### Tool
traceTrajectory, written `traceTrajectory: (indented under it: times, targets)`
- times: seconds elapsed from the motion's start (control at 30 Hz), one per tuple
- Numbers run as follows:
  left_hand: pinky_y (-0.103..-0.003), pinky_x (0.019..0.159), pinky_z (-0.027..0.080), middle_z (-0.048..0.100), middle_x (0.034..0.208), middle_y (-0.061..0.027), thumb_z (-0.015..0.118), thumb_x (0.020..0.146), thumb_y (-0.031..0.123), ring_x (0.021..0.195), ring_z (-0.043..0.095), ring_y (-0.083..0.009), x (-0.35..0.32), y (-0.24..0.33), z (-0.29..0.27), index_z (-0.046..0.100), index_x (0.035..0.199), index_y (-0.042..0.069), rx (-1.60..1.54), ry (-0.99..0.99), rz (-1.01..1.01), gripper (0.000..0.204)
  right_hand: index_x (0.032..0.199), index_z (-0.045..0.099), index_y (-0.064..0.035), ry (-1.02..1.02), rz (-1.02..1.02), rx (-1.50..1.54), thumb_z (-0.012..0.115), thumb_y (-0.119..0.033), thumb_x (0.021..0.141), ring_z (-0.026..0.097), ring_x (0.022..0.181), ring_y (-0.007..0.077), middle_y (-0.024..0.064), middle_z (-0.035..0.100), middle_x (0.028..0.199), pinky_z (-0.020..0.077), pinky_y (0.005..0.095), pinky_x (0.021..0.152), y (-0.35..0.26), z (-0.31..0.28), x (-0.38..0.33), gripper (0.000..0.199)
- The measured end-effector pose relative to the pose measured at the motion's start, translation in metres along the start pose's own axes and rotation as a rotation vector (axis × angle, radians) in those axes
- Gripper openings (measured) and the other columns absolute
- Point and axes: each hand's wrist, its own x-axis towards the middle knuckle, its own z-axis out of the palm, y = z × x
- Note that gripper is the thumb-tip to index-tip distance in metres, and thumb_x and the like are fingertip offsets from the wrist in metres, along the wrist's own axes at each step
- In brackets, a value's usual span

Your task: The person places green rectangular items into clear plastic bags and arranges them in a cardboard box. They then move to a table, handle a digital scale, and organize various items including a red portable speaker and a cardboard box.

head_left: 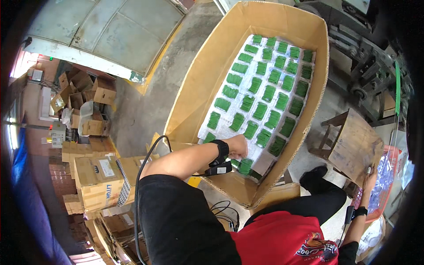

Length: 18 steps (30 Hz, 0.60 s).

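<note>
Stacked cartons [99, 174] stand well to the left of the left grip [238, 146]. The large cardboard box [207, 79] surrounds this grip and extends ahead of it. The left grip is low over the pale sheet [226, 133], fingers curled together; whether they are clamped on anything cannot be told. Green bundles [260, 111] lie in rows on the sheet, mostly ahead and to the right of this grip; one bundle [245, 166] lies just beside it, on the person's side. For sound handling, keep the wrist raised, use light fingertip pressure, and avoid dragging the sheet or neighbouring bundles. The wooden stool [353, 148] stands ahead of the right grip [369, 180]. The right grip is at the stool's edge; its finger spacing cannot be told. The red crate [376, 214] is just beside it.
</note>
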Motion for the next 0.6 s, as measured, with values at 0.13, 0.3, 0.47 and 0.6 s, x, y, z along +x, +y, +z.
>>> traceTrajectory:
  times: [0.13,0.3,0.47,0.6]
  targets:
    - [-0.026,0.040,0.047,0.061,0.063,-0.0104,0.066,0.071,-0.001,0.048,0.059,-0.0150,0.002,-0.004,-0.003,0.059,0.073,-0.001,0.011,-0.017,0.021,0.007,0.118,0.054,-0.0049,-0.012,0.076,0.087,0.048,-0.023,0.090,0.056,0.103,0.0340,0.0174,0.059,0.110,0.0435,0.0382,0.085,0.000,0.007,0.001,0.033]
    - [-0.026,0.046,0.052,0.061,0.066,-0.0130,0.064,0.075,-0.002,0.054,0.062,-0.0173,0.002,-0.002,-0.009,0.057,0.075,-0.002,0.057,-0.093,0.037,0.007,0.113,0.058,-0.0043,0.047,0.119,0.064,0.048,-0.029,0.091,0.058,0.100,0.0328,0.0172,0.060,0.109,0.0439,0.0383,0.084,0.022,0.015,-0.005,0.035]
    - [-0.028,0.055,0.056,0.063,0.074,-0.0169,0.060,0.078,-0.004,0.064,0.066,-0.0221,0.009,-0.009,-0.013,0.055,0.079,-0.005,-0.042,-0.229,0.025,0.004,0.111,0.060,-0.0056,0.058,0.163,-0.030,0.050,-0.030,0.089,0.059,0.096,0.0333,0.0169,0.062,0.105,0.0448,0.0401,0.080,0.010,0.008,-0.003,0.035]
    - [-0.029,0.059,0.057,0.063,0.080,-0.0205,0.056,0.079,-0.008,0.070,0.067,-0.0256,0.003,-0.010,-0.009,0.054,0.079,-0.007,-0.118,-0.269,0.020,0.002,0.108,0.062,-0.0098,-0.006,0.257,-0.097,0.051,-0.027,0.086,0.060,0.092,0.0342,0.0157,0.063,0.102,0.0456,0.0422,0.075,-0.021,-0.014,-0.005,0.030]
